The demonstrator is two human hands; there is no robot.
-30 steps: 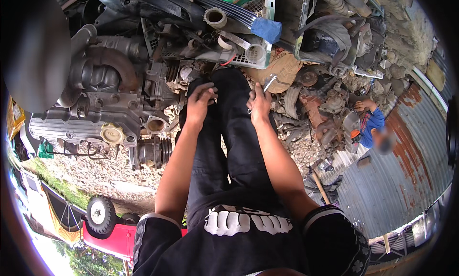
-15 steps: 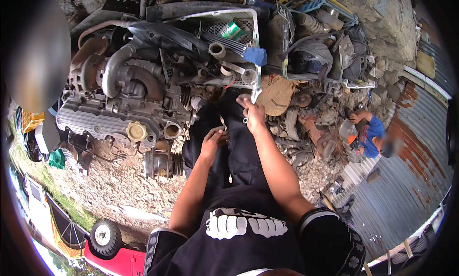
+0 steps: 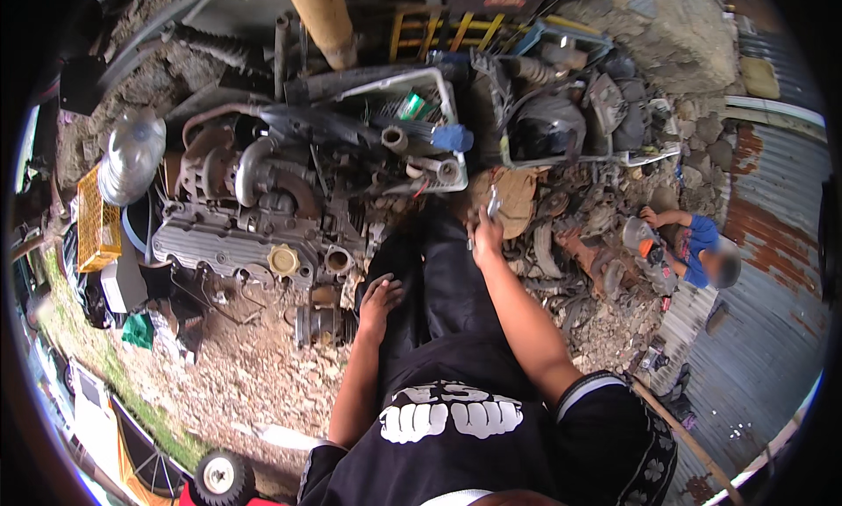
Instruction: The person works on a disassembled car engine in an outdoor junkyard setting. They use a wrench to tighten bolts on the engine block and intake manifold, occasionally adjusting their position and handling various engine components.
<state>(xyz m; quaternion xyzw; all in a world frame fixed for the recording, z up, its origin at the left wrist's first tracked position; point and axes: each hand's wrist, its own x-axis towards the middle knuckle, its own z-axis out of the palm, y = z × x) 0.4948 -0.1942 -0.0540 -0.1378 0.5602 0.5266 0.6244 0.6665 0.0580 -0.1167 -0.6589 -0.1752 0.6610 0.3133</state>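
My right hand [image 3: 485, 238] is closed around a shiny metal wrench [image 3: 494, 199]. The upper end of the wrench stands out past my fingers, over a round brown cardboard piece [image 3: 517, 195]; the grip hides its middle. My left hand [image 3: 381, 304] lies over my dark trouser leg, fingers stretched and slightly apart, holding nothing. Left of my knees sits a large engine [image 3: 210, 243] with a ribbed grey cover and a pale yellow oil cap [image 3: 282, 260]. A cylindrical metal part [image 3: 317, 325] lies on the stones close to my left hand.
Ahead stands a white crate [image 3: 456, 111] with hoses, pipes and a blue cloth. Another crate [image 3: 561, 160] of black parts is beside it. Rusty parts [image 3: 588, 252] are heaped at right, near a person in a blue shirt [image 3: 702, 243]. A yellow crate [image 3: 96, 221] stands far left.
My left hand has drawn back toward me and its fingers have spread. The right hand has moved slightly right with the wrench. The view has shifted, showing more at the far side.
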